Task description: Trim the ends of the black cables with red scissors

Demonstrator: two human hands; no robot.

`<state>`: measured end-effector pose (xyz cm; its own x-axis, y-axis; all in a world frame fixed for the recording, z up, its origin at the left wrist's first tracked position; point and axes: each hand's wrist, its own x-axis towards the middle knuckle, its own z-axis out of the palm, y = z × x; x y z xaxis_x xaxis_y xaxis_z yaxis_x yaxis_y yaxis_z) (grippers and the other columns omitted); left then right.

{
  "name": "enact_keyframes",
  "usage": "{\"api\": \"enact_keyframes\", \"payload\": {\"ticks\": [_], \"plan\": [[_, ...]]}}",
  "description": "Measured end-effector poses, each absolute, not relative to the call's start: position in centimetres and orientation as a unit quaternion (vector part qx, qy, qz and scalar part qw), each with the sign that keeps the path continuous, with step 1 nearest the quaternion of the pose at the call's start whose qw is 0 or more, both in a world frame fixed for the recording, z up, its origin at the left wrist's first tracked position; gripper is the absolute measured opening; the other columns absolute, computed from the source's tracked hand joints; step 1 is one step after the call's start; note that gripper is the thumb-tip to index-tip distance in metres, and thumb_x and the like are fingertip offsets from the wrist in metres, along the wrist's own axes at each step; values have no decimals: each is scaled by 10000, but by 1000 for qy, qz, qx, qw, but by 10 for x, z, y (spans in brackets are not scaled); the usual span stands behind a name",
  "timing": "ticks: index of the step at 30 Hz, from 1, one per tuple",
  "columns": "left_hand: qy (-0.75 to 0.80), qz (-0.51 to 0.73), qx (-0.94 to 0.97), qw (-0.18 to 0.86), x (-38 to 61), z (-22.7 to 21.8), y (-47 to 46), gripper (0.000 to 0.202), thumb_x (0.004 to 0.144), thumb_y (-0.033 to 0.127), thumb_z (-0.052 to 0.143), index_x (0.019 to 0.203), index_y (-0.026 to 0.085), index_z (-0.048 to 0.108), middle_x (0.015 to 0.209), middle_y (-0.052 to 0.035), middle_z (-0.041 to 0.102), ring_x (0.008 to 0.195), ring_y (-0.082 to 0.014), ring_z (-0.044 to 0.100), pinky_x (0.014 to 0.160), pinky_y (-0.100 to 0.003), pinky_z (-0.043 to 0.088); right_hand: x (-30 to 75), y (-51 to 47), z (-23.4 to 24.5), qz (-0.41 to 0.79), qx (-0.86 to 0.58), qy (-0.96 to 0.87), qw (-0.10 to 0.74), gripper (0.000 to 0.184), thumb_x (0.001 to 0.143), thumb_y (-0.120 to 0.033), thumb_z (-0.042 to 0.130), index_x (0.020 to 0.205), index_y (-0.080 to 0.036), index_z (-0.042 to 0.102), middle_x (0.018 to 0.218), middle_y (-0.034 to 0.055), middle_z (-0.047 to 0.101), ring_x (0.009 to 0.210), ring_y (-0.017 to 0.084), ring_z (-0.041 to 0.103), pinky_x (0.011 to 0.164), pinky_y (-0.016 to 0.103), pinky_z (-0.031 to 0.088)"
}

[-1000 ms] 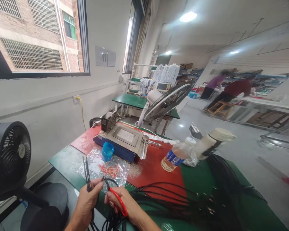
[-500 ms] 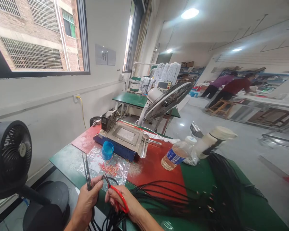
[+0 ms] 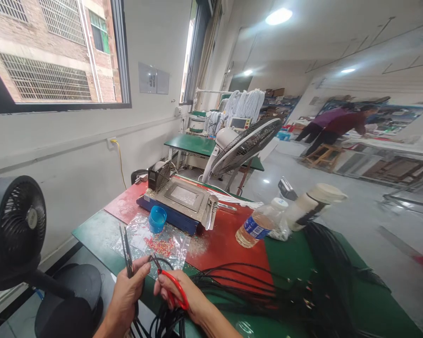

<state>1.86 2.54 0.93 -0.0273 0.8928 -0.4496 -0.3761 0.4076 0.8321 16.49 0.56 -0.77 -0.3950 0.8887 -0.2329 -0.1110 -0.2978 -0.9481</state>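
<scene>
My left hand [image 3: 129,288] is closed around several black cables [image 3: 126,249], whose ends stick up above the fingers. Between its thumb and forefinger, a bent black cable end points toward the scissor blades. Red-handled scissors [image 3: 178,288] are gripped in my right hand [image 3: 186,295], with the blades close to my left fingertips. Whether the blades touch the cable I cannot tell. More black cables [image 3: 165,321] hang below both hands. Beyond the hands lies a clear plastic bag [image 3: 179,253] with small red and yellow bits [image 3: 160,245] on it.
A blue cup [image 3: 157,219] stands by a blue-based metal device [image 3: 183,199]. To the right are a labelled bottle [image 3: 255,225], a beige jug [image 3: 315,204] and bundled black cables [image 3: 333,281]. A black fan [image 3: 17,225] stands left. Two people [image 3: 338,124] lean over a far table.
Both hands, the cables and the scissors look almost unmoved. In the background, the two people have shifted slightly.
</scene>
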Motion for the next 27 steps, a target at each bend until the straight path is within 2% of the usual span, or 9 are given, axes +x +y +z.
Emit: {"api": "enact_keyframes", "payload": {"ticks": [3, 7, 10, 13, 17, 22, 27], "plan": [[523, 487, 252, 652, 18, 7, 25, 459, 436, 364, 857, 806, 117, 744, 390, 77, 466, 457, -111, 518, 502, -221, 410, 166, 6, -8, 695, -415, -467, 356, 582, 756, -651, 518, 726, -87, 658, 512, -40, 446, 376, 27, 355, 391, 176, 241], [539, 484, 300, 621, 12, -6, 28, 451, 479, 393, 834, 834, 127, 747, 656, -35, 703, 680, -198, 625, 660, -279, 466, 167, 6, -8, 702, -417, -461, 348, 586, 751, -652, 522, 738, -84, 665, 524, -34, 460, 379, 26, 361, 389, 175, 239], [553, 479, 383, 564, 5, -15, 31, 391, 550, 411, 792, 841, 153, 756, 860, -74, 741, 861, -260, 622, 802, -328, 447, 167, 5, -7, 701, -421, -461, 344, 589, 749, -652, 522, 725, -82, 667, 513, -34, 462, 367, 22, 364, 380, 170, 242], [556, 470, 454, 514, 1, -16, 33, 336, 606, 419, 748, 841, 179, 763, 919, -84, 741, 939, -301, 603, 877, -371, 422, 169, 6, -5, 704, -419, -461, 342, 581, 756, -640, 521, 715, -80, 670, 496, -35, 460, 352, 21, 368, 368, 166, 237], [554, 475, 465, 501, 2, -13, 32, 319, 603, 425, 740, 821, 194, 767, 894, -87, 747, 928, -317, 616, 859, -382, 448, 170, 6, -5, 713, -419, -454, 334, 581, 770, -628, 508, 736, -73, 676, 495, -34, 467, 345, 19, 368, 357, 164, 230], [560, 479, 432, 520, 5, -16, 32, 363, 553, 443, 773, 805, 181, 766, 877, -82, 746, 903, -292, 622, 828, -343, 458, 170, 6, -6, 719, -414, -453, 325, 596, 782, -626, 487, 781, -65, 688, 490, -29, 475, 335, 22, 379, 335, 166, 192], [535, 470, 323, 623, 9, -17, 31, 405, 505, 415, 821, 819, 169, 752, 714, -38, 735, 683, -205, 637, 650, -276, 483, 169, 6, -8, 721, -410, -447, 334, 583, 785, -619, 488, 783, -73, 691, 488, -35, 468, 331, 22, 370, 337, 168, 206]]}}
